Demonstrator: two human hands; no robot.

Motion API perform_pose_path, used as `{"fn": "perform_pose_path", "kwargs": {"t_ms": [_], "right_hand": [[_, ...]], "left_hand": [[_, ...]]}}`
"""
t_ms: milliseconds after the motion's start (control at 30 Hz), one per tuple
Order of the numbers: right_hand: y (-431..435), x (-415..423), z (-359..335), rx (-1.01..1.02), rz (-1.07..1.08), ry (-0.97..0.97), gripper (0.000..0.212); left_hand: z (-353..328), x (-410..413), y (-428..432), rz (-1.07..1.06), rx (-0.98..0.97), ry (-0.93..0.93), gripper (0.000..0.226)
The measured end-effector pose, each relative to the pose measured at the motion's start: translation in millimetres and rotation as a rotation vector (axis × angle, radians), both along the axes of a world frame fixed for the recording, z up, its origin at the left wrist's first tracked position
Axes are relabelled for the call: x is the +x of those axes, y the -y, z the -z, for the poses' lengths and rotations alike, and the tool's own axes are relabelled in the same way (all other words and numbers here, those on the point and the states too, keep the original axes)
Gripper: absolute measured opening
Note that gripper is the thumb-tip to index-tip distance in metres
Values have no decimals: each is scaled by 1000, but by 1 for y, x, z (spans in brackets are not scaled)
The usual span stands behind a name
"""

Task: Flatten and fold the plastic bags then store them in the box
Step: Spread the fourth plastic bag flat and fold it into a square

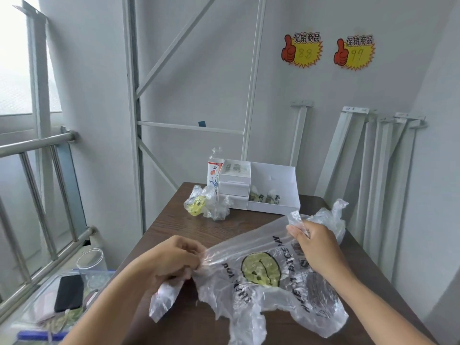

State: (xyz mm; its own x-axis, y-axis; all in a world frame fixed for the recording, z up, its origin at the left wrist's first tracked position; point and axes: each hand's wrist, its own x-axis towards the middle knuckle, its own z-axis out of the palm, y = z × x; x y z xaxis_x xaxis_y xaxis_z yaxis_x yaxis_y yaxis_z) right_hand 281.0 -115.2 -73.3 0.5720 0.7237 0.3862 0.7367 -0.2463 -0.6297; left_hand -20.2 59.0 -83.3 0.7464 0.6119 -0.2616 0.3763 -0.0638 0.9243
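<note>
A clear plastic bag with a yellow smiley face [261, 270] is stretched above the dark wooden table [189, 227]. My left hand [174, 260] pinches its left edge. My right hand [313, 242] grips its upper right corner, which sticks up past the fingers. The bag's lower part hangs crumpled onto the table. Another crumpled clear bag [331, 217] lies behind my right hand. A further crumpled bag with a yellow print [206, 202] sits near the white box [273, 192] at the table's far end. Folded bags lie in the box's open compartment.
A clear bottle with a flowered label [214, 170] stands behind the box's small drawers. To the left, below table height, a black phone [69, 292] and a clear jar [90, 262] rest on a transparent bin. White metal rails [373, 183] lean on the wall at right.
</note>
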Motion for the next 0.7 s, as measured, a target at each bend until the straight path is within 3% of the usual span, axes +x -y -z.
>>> {"fn": "perform_pose_path", "kwargs": {"t_ms": [133,300,433,533,700], "right_hand": [[8,6,8,-8,67,-18,44],[23,20,12,-6,159,-40,47],[37,25,20,-23,181,9,45],[38,18,21,7,175,35,47],[37,11,24,21,183,-13,45]], "left_hand": [[4,-9,-4,35,-79,69,24],[6,-24,-17,-19,55,27,13],[13,-36,-26,-220,101,133,41],[18,-30,-24,-360,30,324,61],[14,-18,-18,-562,-156,552,37]]}}
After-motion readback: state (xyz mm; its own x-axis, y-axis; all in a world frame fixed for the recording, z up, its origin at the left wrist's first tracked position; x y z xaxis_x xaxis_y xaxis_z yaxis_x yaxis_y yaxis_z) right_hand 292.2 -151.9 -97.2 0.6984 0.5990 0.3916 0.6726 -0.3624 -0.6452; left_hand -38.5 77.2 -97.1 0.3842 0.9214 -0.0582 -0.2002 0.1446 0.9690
